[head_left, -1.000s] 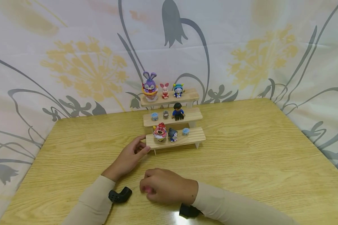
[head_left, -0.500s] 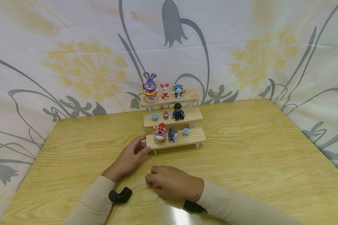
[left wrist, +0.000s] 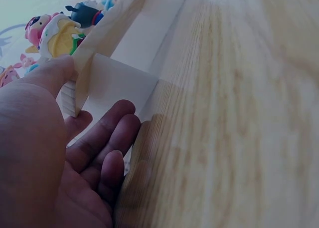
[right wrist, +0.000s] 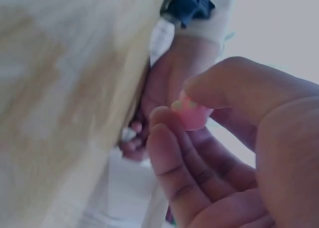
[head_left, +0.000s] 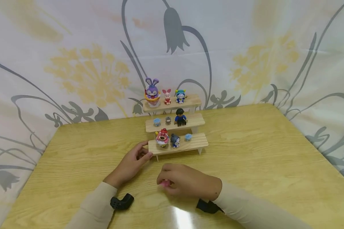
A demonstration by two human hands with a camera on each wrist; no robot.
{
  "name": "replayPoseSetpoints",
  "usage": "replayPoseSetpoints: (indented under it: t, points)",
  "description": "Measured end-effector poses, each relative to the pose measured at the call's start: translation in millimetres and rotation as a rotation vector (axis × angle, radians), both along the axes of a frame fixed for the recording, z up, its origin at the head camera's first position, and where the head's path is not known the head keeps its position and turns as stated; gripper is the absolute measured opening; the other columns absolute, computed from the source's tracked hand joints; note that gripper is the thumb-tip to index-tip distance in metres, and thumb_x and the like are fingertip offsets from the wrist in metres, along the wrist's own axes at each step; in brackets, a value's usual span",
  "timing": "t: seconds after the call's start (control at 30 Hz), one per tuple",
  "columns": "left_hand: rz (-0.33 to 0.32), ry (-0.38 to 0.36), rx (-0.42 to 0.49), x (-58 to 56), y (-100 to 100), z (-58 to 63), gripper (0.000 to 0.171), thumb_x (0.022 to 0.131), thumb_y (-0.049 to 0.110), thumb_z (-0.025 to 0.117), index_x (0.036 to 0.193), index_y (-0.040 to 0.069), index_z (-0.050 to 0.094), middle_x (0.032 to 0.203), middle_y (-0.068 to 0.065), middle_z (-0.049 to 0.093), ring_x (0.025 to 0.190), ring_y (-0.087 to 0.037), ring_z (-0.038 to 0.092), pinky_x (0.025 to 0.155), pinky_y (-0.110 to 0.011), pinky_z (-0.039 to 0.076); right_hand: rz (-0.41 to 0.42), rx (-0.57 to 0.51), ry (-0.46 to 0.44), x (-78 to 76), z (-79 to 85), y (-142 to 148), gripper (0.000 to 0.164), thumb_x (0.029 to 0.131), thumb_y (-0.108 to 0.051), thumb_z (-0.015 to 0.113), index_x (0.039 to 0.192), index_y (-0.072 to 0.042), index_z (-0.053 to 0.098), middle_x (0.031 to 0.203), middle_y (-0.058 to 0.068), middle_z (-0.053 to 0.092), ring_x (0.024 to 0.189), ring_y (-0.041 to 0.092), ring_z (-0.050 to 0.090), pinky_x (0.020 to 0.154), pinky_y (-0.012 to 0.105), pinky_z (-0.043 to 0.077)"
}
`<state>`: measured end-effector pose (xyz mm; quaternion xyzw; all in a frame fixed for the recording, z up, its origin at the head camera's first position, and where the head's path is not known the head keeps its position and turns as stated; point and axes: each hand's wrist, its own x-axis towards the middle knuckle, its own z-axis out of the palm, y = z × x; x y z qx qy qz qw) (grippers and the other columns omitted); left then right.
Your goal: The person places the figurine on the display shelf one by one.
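A three-tier wooden display stand holds small toy figures. My left hand grips the left end of its lowest board; in the left wrist view the thumb lies on the board's end, with the other fingers below it. On that tier sit a pink bear, a grey-capped figure and a small light-blue figure. In front of the stand, my right hand pinches a small pink toy between thumb and fingers. Green spots show on the toy, but its full shape is hidden.
The middle tier carries a dark-haired figure in blue and two tiny figures. A purple rabbit, a piglet and a blue figure in a teal hat stand on top. Behind the wood-grain table hangs a flowered cloth.
My right hand has moved rightward and slightly toward the stand, still pinching the pink toy, which shows more now. The left hand keeps its hold on the stand. The head view has tilted slightly up.
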<state>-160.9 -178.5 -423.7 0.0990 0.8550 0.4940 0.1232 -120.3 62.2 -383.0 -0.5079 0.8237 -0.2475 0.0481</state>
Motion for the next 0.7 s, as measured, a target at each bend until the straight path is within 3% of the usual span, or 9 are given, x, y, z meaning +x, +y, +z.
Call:
replayPoseSetpoints:
  t: [0.2, 0.33, 0.7]
  points:
    - [0.006, 0.013, 0.01, -0.1, -0.8, -3.4, 0.062, 0.102, 0.043, 0.055, 0.154, 0.014, 0.036, 0.115, -0.007, 0.065, 0.097, -0.017, 0.059, 0.086, -0.035, 0.045, -0.06, -0.102, -0.063, -11.8, 5.8, 16.8, 0.012, 0.094, -0.005, 0.066, 0.104, -0.009, 0.072, 0.1, -0.003, 0.063, 0.083, 0.002, 0.055, 0.072, 0.016, 0.05]
    - [0.004, 0.004, 0.0, -0.4, -0.4, -2.4, 0.063, 0.103, 0.043, 0.055, 0.154, 0.013, 0.035, 0.115, -0.006, 0.065, 0.097, -0.016, 0.059, 0.086, -0.035, 0.045, -0.104, -0.174, -0.052, -19.5, 14.6, 29.7, 0.012, 0.094, -0.004, 0.065, 0.103, -0.011, 0.069, 0.099, -0.004, 0.064, 0.085, 0.001, 0.058, 0.074, 0.023, 0.055]
    - [-0.006, 0.009, -0.008, 0.7, -0.3, -3.4, 0.064, 0.102, 0.044, 0.055, 0.154, 0.012, 0.035, 0.117, -0.008, 0.065, 0.098, -0.016, 0.06, 0.085, -0.034, 0.046, -0.249, -0.381, -0.05, -43.8, 21.6, 62.2, 0.02, 0.091, 0.0, 0.069, 0.111, -0.003, 0.069, 0.099, 0.004, 0.07, 0.085, 0.007, 0.066, 0.076, 0.024, 0.057]
